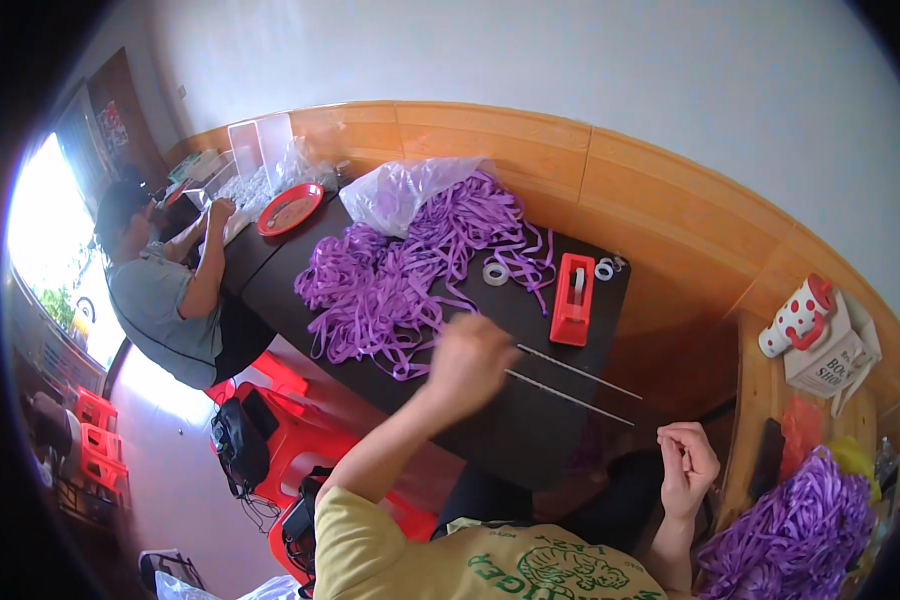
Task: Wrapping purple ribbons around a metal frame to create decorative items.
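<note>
My left hand (pixel 470 367) is over the dark table, closed and slightly blurred, beside the large heap of purple ribbon (pixel 400 285). Two thin, pale speckled rods (pixel 575 396) stretch from beside its fingers toward the table's right side; whether the hand grips them cannot be made out. My right hand (pixel 688 465) is raised off the table's right edge, thumb and fingertips pinched together. Anything between those fingertips is too small to see. Beyond the rods stands a red tape dispenser (pixel 570 302), with a tape roll (pixel 495 273) to its left and a white roll (pixel 604 270) on its right.
A clear plastic bag (pixel 410 195) lies behind the heap. At the far left a person (pixel 175 285) sits working near a red plate (pixel 290 210). To my right, a wooden bench holds more purple ribbon (pixel 795 530) and a dotted cup (pixel 798 318). Red stools (pixel 310 445) stand left.
</note>
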Tool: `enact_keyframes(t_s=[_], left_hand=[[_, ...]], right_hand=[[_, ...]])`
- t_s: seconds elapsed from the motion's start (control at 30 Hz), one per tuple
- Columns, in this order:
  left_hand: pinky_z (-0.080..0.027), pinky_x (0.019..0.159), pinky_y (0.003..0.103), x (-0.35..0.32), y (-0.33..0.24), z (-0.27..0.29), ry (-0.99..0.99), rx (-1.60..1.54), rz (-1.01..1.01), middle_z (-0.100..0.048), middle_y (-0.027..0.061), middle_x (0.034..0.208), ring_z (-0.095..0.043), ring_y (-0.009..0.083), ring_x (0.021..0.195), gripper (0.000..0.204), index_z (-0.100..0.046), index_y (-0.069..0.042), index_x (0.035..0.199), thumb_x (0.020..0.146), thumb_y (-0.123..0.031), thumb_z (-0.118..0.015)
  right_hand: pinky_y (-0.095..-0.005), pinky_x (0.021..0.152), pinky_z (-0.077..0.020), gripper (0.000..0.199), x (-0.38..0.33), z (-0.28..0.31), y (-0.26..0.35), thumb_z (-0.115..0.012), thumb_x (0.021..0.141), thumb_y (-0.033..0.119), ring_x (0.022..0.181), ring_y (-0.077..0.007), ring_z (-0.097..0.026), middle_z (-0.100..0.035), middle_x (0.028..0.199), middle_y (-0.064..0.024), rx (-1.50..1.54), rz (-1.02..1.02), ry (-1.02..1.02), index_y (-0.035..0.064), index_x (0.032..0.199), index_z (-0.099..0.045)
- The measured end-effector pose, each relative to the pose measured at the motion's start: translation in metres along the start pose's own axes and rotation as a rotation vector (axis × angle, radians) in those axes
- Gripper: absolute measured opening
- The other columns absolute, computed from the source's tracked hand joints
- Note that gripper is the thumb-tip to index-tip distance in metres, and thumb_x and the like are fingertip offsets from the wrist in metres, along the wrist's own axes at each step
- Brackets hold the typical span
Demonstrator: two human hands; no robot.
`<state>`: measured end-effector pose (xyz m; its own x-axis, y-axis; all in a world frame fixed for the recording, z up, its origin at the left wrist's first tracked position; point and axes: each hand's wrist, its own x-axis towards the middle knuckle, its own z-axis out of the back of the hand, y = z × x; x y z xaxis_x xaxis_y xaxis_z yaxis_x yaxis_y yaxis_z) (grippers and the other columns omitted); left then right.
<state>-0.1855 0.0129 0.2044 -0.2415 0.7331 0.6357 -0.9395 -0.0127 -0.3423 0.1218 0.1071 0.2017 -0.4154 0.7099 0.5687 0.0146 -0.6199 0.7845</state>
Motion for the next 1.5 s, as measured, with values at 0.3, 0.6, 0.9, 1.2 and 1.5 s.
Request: enact_keyframes(t_s=[0.3,0.6,0.9,1.2,1.5], left_hand=[[-0.039,0.081,0.042,-0.012,0.093,-0.030,0.197,0.153,0.283,-0.053,0.0092,0.091,-0.050,0.0313,0.094,0.012,-0.063,-0.007,0.076,0.068,-0.012,-0.070],[-0.041,0.055,0.020,0.022,0.046,0.016,0.327,-0.820,0.538,-0.062,0.0038,0.073,-0.056,0.0066,0.062,0.009,-0.057,-0.001,0.079,0.086,-0.005,-0.061],[-0.046,0.054,0.024,0.081,-0.089,0.056,0.567,-0.872,0.037,-0.064,0.0065,0.070,-0.058,0.0091,0.058,0.007,-0.067,0.001,0.086,0.080,0.001,-0.064],[-0.045,0.054,0.020,0.059,-0.024,0.005,0.911,-0.997,0.362,-0.064,0.0040,0.074,-0.058,0.0065,0.064,0.020,-0.065,0.003,0.100,0.081,-0.002,-0.066],[-0.047,0.060,0.021,0.028,-0.018,-0.020,0.705,-1.173,0.480,-0.063,0.0058,0.073,-0.059,0.0108,0.065,0.012,-0.067,0.003,0.089,0.077,0.002,-0.066]], right_hand=[[-0.0199,0.064,-0.0426,0.008,0.024,-0.021,-0.020,-0.057,0.079,-0.011,0.071,-0.0111,-0.054,-0.060,0.085,-0.0110,0.070,0.020,0.062,-0.0056,0.085,-0.060],[-0.0193,0.063,-0.0434,0.010,0.043,-0.034,-0.005,-0.059,0.077,-0.011,0.074,-0.0123,-0.056,-0.061,0.089,-0.0133,0.121,0.064,0.173,-0.0050,0.085,-0.061],[-0.0224,0.064,-0.0470,0.037,0.091,-0.063,0.043,-0.062,0.074,-0.011,0.074,-0.0120,-0.058,-0.062,0.094,-0.0127,0.683,-0.105,0.368,-0.0023,0.110,-0.057],[-0.0225,0.050,-0.0377,0.011,0.056,0.009,-0.008,-0.053,0.083,-0.007,0.055,-0.0121,-0.049,-0.056,0.071,-0.0089,0.537,-0.073,-0.174,-0.0031,0.092,-0.059],[-0.0202,0.048,-0.0386,0.008,0.015,0.035,-0.041,-0.055,0.088,0.001,0.055,-0.0098,-0.050,-0.055,0.065,-0.0053,0.515,-0.186,-0.384,-0.0029,0.094,-0.059]])
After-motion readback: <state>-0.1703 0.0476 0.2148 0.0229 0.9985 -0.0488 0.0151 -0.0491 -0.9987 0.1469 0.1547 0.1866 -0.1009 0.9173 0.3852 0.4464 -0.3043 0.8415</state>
